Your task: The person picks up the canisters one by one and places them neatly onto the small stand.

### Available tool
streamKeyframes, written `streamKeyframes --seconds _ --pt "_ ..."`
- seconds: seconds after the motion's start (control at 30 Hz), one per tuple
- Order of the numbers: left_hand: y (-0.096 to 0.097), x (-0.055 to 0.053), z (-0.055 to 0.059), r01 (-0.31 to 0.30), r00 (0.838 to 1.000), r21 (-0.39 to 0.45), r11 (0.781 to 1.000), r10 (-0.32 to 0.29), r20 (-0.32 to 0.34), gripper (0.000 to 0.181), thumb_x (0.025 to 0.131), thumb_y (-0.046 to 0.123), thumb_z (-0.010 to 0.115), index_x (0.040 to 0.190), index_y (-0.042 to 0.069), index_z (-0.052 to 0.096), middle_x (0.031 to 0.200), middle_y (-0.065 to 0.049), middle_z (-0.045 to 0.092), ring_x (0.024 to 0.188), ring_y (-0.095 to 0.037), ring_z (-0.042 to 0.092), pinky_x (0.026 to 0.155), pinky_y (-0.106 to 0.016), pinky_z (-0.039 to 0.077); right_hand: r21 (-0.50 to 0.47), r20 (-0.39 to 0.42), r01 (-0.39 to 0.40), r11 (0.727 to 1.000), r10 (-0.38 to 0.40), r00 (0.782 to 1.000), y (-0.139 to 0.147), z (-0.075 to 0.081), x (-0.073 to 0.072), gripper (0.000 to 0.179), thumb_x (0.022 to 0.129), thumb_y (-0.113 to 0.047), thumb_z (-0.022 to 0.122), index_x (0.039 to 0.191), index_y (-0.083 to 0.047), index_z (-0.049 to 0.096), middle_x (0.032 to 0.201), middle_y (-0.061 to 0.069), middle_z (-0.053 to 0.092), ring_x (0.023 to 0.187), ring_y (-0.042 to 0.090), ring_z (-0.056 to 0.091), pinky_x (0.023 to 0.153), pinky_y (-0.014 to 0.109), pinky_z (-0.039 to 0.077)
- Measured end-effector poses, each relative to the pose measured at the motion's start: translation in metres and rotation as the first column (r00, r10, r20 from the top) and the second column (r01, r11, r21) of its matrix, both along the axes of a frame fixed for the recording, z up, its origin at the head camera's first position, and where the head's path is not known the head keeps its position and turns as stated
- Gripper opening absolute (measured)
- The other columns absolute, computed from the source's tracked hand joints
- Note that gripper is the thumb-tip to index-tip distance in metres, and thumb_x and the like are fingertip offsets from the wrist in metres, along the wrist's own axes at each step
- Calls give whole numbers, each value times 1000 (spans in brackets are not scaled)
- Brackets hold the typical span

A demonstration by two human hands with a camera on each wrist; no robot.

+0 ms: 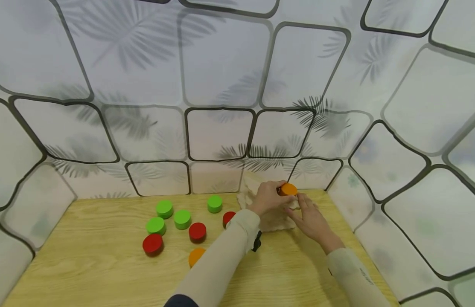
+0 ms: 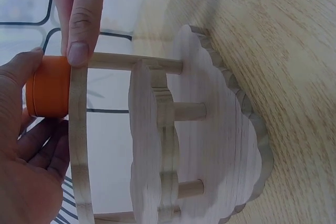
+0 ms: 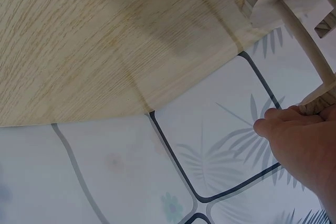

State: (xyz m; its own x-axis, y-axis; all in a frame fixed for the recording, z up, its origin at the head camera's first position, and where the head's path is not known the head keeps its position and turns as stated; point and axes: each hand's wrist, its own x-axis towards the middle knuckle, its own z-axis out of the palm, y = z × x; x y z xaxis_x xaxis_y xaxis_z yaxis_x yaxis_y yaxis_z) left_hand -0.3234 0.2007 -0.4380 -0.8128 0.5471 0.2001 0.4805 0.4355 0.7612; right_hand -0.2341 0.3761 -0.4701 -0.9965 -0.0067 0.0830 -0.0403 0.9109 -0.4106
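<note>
An orange round tin point(image 1: 289, 189) stands on the top board of a tiered wooden stand point(image 1: 276, 220) at the back right of the table. Fingers and thumb of my left hand point(image 1: 266, 198) are curled round the tin's sides. In the left wrist view, the tin point(image 2: 53, 86) sits flat against the top board point(image 2: 79, 145). My right hand point(image 1: 312, 218) pinches the edge of that board, thumb on the rim close to the tin. The right wrist view shows the right hand point(image 3: 304, 142) at the board's edge, its fingertips partly hidden.
Left of the stand, several green tins point(image 1: 182, 219) and red tins point(image 1: 197, 233) lie spread over the wooden table point(image 1: 91, 251). Another orange tin point(image 1: 196, 256) is partly covered by my left sleeve. Patterned curtain-like walls point(image 1: 222, 132) border the table's back and sides.
</note>
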Motion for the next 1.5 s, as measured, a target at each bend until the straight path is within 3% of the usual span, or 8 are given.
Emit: streamKeyframes --seconds 0.27,0.5,0.6,0.73,0.93,1.1,1.27,1.5 --pt "-8 0 3 0 1000 -26 1000 0 1 80 93 44 81 158 11 49 143 -10 68 123 -22 69 100 -28 58 -1 -17 -11 1000 11 1000 -5 -2 -3 91 110 -55 48 165 9 15 168 38 19 153 58 26 126 71 15" --pt "-22 4 11 22 997 21 1000 -23 72 85 91 47 82 160 12 47 149 -16 63 132 -27 65 105 -37 58 -18 -37 -7 1000 6 999 1 -5 -5 91 109 -56 48 164 9 17 167 38 22 153 58 25 125 73 16" --pt "-36 7 12 14 994 87 996 -23 103 78 92 43 83 157 13 52 150 -14 62 130 -28 66 103 -39 59 -13 -38 -4 1000 3 999 4 -6 -4 91 109 -56 48 164 9 17 167 39 21 153 59 24 124 73 17" --pt "-57 8 9 -5 995 173 985 -12 100 65 94 36 81 150 11 59 146 -12 66 122 -30 71 95 -37 63 3 -38 3 1000 -3 999 5 -5 -4 91 109 -56 48 164 9 17 167 39 20 151 61 25 124 74 19" --pt "-91 7 3 4 994 264 965 -34 108 54 96 28 79 143 5 64 142 -15 67 119 -32 71 93 -40 63 9 -21 -2 1000 3 1000 2 -4 -4 93 109 -58 47 164 10 14 168 39 17 152 61 23 125 72 16" --pt "-121 11 -4 26 993 269 963 -55 104 48 96 23 78 136 0 67 135 -18 69 117 -33 72 93 -41 62 -2 -17 -4 1000 4 1000 0 -4 -2 94 109 -58 46 164 10 13 169 39 14 153 60 20 126 72 14" --pt "-149 18 -11 18 988 277 961 -59 140 45 95 22 79 134 2 69 133 -19 71 115 -33 72 94 -40 62 -5 -16 -2 1000 1 1000 0 -5 0 94 109 -58 46 164 10 14 169 39 14 154 60 19 125 72 14" --pt "-186 30 -21 -60 986 272 961 15 163 45 93 24 81 134 10 71 131 -10 74 115 -32 73 94 -39 61 -18 -28 -13 1000 13 1000 0 -7 -1 94 109 -58 46 164 11 14 169 39 16 154 59 20 125 72 14"
